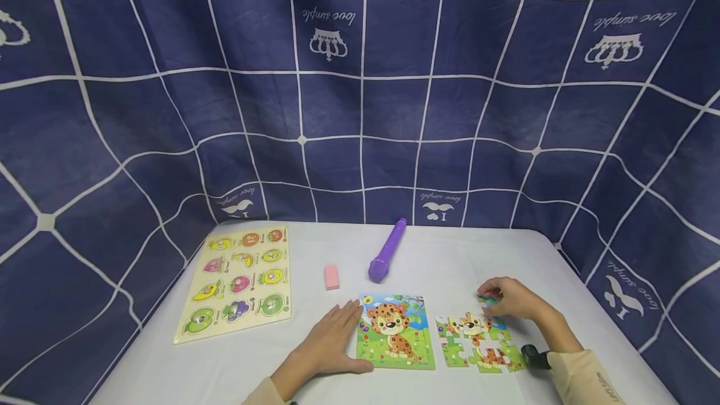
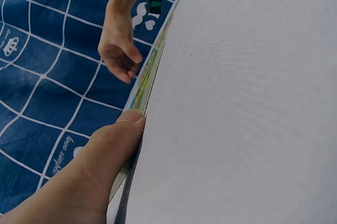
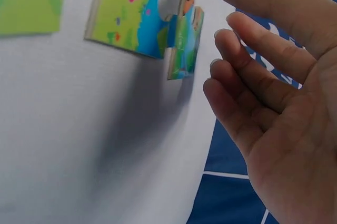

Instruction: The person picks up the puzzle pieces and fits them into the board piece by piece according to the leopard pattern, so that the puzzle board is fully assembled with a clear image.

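Note:
A picture board (image 1: 419,345) with a cartoon leopard lies flat at the table's middle. My left hand (image 1: 329,342) rests beside it with straight fingers, fingertips and thumb at its left edge. To the right lies a partly joined leopard jigsaw (image 1: 492,358) with gaps between some pieces. My right hand (image 1: 509,299) hovers over its upper right part, fingers loosely bent. In the right wrist view the thumb and fingers (image 3: 263,79) stand apart from a blue-green jigsaw piece (image 3: 184,45), with nothing between them. The left wrist view shows my left thumb (image 2: 100,161) at the board's edge.
A purple toy microphone (image 1: 388,252) lies behind the board, and a pink block (image 1: 332,278) stands left of it. A wooden fruit peg puzzle (image 1: 185,324) lies at the left. Blue checked cloth (image 1: 394,105) hangs around the white table (image 1: 247,355).

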The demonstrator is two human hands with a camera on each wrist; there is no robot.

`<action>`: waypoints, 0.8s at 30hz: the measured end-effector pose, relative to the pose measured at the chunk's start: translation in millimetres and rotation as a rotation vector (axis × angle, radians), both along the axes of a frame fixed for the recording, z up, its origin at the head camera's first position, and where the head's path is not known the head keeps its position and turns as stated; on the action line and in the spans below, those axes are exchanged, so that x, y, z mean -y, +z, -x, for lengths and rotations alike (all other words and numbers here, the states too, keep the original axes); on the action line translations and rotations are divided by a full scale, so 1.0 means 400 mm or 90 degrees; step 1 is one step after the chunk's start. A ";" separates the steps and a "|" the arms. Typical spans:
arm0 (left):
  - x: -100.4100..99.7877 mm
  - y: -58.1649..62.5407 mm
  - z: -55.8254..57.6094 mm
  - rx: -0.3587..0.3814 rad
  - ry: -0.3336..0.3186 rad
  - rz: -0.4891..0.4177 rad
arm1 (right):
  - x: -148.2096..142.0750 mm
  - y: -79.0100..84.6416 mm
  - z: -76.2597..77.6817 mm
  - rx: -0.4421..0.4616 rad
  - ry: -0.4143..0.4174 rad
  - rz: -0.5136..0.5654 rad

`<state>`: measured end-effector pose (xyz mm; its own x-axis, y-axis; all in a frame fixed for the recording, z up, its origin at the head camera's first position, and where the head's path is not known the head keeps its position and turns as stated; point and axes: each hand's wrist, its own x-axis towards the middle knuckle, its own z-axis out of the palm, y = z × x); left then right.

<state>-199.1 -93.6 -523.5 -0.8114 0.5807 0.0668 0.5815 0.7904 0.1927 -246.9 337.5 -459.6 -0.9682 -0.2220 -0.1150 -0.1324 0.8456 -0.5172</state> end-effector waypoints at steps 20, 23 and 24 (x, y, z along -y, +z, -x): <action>-0.002 0.007 -0.001 -0.003 -0.004 -0.012 | -0.045 -0.008 0.014 -0.003 0.017 -0.023; -0.002 0.006 -0.002 -0.004 -0.004 -0.011 | -0.046 -0.007 0.015 0.008 0.003 -0.029; -0.002 0.006 -0.002 -0.003 -0.004 -0.011 | -0.045 -0.006 0.014 0.011 0.000 -0.030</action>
<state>-198.1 -92.9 -520.9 -0.8077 0.5841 0.0808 0.5870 0.7837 0.2032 -252.6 355.4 -461.8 -0.9661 -0.2157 -0.1419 -0.1237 0.8690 -0.4790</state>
